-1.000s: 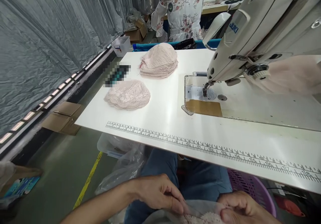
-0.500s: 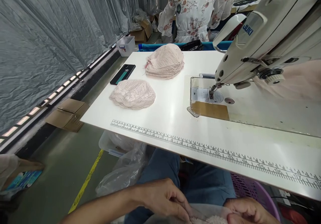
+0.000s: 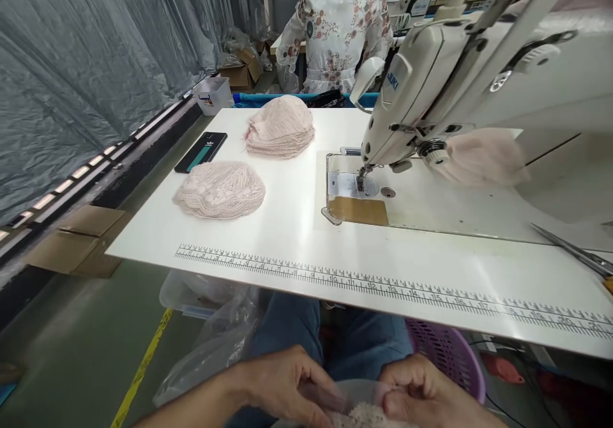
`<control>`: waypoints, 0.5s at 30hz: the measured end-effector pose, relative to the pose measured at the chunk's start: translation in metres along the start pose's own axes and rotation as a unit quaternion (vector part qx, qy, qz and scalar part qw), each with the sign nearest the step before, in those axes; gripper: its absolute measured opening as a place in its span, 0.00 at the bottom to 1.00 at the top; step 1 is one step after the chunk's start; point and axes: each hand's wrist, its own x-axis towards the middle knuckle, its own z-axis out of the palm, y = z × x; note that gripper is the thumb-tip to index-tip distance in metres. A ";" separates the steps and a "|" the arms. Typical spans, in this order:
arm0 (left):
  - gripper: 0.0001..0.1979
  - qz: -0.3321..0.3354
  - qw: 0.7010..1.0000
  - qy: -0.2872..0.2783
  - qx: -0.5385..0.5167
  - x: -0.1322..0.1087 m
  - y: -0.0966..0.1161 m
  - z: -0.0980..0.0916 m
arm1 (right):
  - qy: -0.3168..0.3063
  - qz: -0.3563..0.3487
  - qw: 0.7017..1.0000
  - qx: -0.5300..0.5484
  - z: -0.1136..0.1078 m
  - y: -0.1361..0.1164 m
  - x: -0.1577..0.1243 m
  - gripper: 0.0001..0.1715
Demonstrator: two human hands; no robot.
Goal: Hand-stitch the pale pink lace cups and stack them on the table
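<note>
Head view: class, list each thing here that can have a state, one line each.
Left hand: fingers pinched on the lace piece.
Right hand: fingers pinched on it too.
Phone: lying flat.
Sewing machine: nothing under its needle.
Scissors: blades shut, lying flat.

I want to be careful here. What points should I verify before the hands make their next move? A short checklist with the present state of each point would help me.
1. Left hand and right hand both hold the lace piece in the lap: ok.
2. Lace piece flat, not folded: cannot tell, the picture's lower edge cuts it off.
3. Plate under the needle bare: ok.
4. Table free along the ruler: ok.
5. Scissors apart from both hands, at the table's right end: ok.
</note>
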 end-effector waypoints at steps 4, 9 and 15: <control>0.33 -0.011 0.999 0.042 -0.026 0.006 0.003 0.009 | 0.001 -0.008 1.000 0.001 -0.002 0.003 -0.001 0.33; 0.33 -0.034 0.998 0.032 -0.036 0.006 0.001 0.008 | -0.014 -0.008 1.000 -0.016 -0.003 0.007 -0.003 0.34; 0.34 -0.044 0.997 0.029 -0.056 0.004 -0.001 0.006 | 0.047 0.038 0.991 -0.119 -0.003 0.012 -0.010 0.24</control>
